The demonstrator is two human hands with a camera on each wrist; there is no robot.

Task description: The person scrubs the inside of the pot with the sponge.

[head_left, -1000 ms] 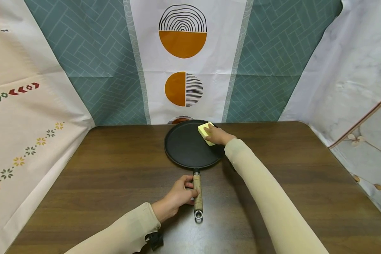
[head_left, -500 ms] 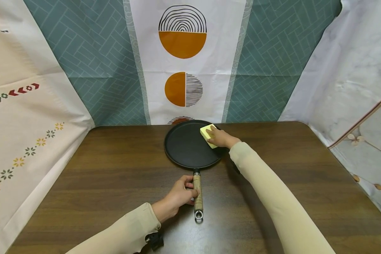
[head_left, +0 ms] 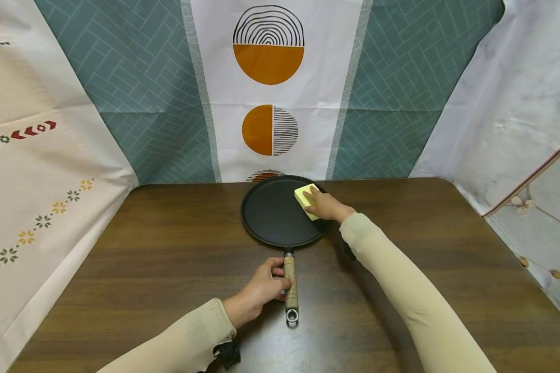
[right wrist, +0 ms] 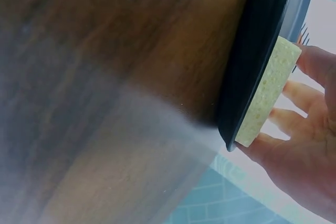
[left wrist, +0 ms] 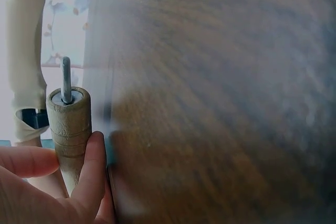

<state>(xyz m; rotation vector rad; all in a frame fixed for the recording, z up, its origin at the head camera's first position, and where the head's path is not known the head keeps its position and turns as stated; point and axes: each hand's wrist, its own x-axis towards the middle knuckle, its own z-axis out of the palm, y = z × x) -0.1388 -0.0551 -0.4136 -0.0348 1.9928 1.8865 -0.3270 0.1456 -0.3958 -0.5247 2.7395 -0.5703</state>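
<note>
A flat round black frying pan lies near the table's far edge, its wooden handle pointing toward me. My left hand pinches that handle between thumb and fingers; in the left wrist view the handle's end carries a metal hanging ring. A pale yellow sponge sits on the right part of the pan's surface. My right hand grips the sponge, thumb and fingers at its edges. In the right wrist view the sponge is against the pan, near its rim.
The brown wooden table spreads around the pan. Just beyond its far edge hangs a patterned cloth. A cream cloth borders the left side, and a marbled cloth the right.
My right hand has moved the sponge slightly to the right and toward me over the pan. The left hand keeps its hold on the handle, and the pan stays in place.
</note>
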